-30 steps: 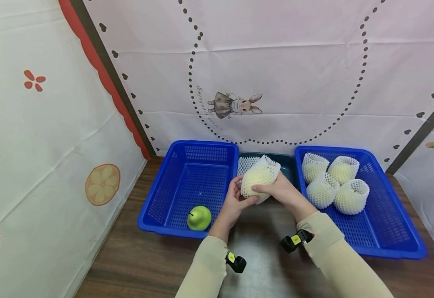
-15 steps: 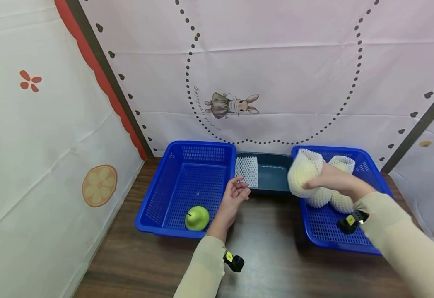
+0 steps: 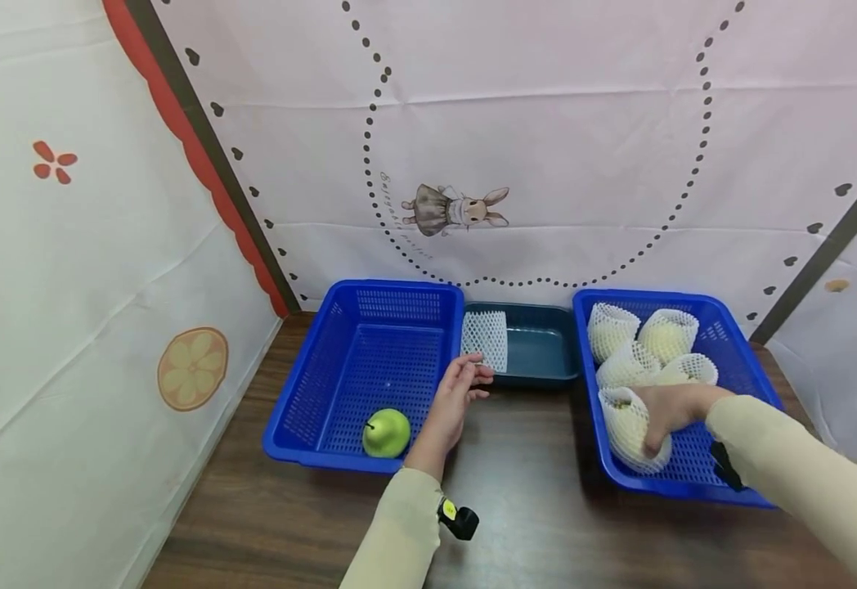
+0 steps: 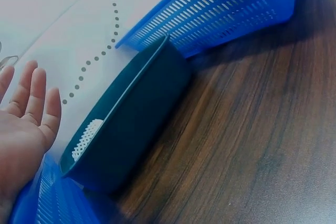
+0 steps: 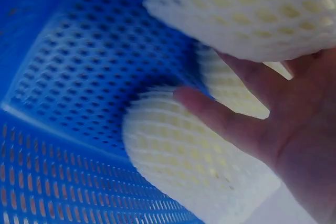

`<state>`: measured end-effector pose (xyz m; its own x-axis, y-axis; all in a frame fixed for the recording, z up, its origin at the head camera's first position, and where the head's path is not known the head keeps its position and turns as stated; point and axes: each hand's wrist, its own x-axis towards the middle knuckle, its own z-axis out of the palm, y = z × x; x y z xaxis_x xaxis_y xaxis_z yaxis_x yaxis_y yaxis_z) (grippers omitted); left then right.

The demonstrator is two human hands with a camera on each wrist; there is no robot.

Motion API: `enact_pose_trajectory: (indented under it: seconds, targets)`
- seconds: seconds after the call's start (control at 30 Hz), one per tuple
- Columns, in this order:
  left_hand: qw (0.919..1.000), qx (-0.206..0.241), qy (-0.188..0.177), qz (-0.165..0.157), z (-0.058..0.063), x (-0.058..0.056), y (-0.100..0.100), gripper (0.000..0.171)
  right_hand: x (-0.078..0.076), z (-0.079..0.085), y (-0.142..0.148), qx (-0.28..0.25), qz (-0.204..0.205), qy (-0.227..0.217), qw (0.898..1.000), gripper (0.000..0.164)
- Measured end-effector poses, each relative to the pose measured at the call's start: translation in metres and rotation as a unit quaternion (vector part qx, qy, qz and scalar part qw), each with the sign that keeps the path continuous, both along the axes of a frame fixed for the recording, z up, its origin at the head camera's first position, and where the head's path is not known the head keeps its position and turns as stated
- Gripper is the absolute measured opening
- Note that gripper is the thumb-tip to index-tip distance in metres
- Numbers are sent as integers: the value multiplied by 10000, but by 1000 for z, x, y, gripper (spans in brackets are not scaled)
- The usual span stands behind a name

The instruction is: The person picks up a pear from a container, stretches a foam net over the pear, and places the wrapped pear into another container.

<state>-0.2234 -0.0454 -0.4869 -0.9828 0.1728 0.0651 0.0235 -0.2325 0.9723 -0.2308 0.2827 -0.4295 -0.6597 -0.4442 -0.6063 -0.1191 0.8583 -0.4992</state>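
In the right blue basket (image 3: 682, 478), my right hand (image 3: 667, 409) touches a fruit in a white foam net (image 3: 627, 433) at the near-left corner. The right wrist view shows straight, spread fingers (image 5: 226, 121) beside netted fruit, with some tips hidden. Several more netted fruits sit in the basket behind that hand, their pale yellow skin showing through the mesh. My left hand (image 3: 452, 401) is held loosely, palm to the right, with nothing in it. It hovers near the front of a dark green tray (image 3: 546, 378), where a flat white foam net (image 3: 485, 339) lies.
To the left stands another blue basket (image 3: 275, 438), with a green pear (image 3: 387, 433) near its front right corner. The brown wooden table (image 3: 524, 507) lies under everything. A printed cloth wall (image 3: 561, 164) rises behind the containers.
My right hand has carried the netted fruit from between both hands rightward and down into the right basket. My left hand has let go of that fruit and stayed near the tray.
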Motion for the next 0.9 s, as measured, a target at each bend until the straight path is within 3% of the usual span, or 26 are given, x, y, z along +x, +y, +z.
enact_pose_trajectory:
  seconds: [0.13, 0.3, 0.57, 0.7, 0.9]
  targets:
    - [9998, 129, 34, -165, -1, 1, -1, 44, 5, -13, -4, 230, -408, -410, 9981, 109]
    - [9994, 142, 159, -275, 0, 2, -1, 45, 5, -23, -6, -21, -683, -665, 9954, 113]
    - [9990, 103, 214, -369, 0, 2, -1, 47, 6, -30, -5, 254, 40, 347, 9991, 118]
    - [9991, 71, 204, -359, 1, 2, -2, 47, 7, -28, -4, 343, 134, 416, 9985, 122]
    - [9993, 22, 156, -329, 1, 3, -2, 47, 5, -6, -4, 279, -200, -528, 9980, 119]
